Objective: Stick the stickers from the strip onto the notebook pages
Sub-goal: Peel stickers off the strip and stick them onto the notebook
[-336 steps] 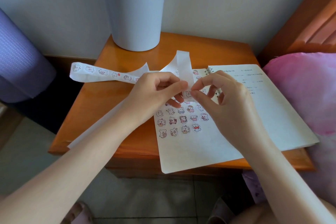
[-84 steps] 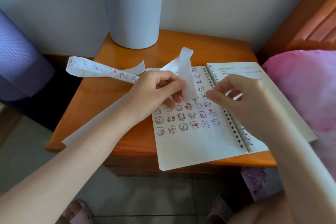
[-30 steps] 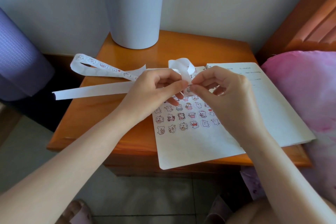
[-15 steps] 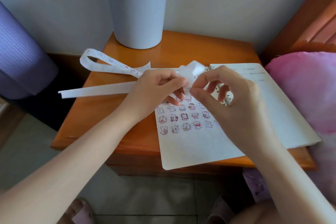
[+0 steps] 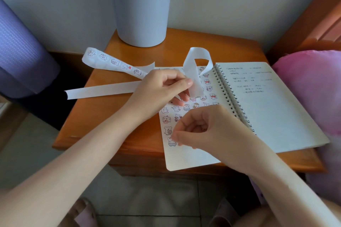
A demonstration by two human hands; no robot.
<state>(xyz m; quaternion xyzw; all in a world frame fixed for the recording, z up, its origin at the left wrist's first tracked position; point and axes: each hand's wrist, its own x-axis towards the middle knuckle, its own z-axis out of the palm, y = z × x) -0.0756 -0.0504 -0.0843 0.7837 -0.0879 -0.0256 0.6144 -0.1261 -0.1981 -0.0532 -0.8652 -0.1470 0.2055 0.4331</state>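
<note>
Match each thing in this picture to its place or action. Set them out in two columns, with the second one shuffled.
1 grey bin
2 strip
3 left hand
4 right hand

A pinches the looped strip
B stands at the table's back edge
C pinches a sticker low on the notebook's left page
D trails past the table's left edge

Pairs: 1-B, 2-D, 3-A, 4-C
</note>
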